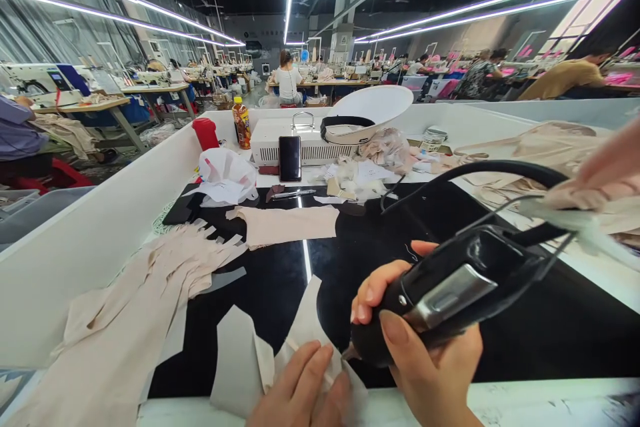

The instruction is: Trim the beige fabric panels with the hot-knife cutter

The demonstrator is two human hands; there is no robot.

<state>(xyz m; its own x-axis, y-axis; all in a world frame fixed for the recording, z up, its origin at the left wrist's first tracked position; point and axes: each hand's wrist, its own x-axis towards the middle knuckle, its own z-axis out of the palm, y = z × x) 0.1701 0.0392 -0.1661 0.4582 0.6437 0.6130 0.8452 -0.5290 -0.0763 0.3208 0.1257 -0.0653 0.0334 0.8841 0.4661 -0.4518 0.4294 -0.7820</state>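
My right hand (430,360) is wrapped round a black corded hand tool (450,280) with a silver metal plate on its side. The tool is tilted, its narrow tip pointing down and left at the fabric. My left hand (305,387) lies with fingers stretched out, pressing a pale cut fabric piece (305,313) against the black tabletop (360,233). The tip is close beside my left fingers; whether it touches the cloth I cannot tell. Left of the hand is a pale grey-white flat piece (230,347), partly under the fabric.
Layered beige fabric strips (130,320) lie at left, and a beige piece (287,225) lies further back. Behind are a phone (290,159), a white vented box (267,140), a drink bottle (241,123) and scraps. A blurred skin-toned shape (607,167) is by the cable. White walls edge the table.
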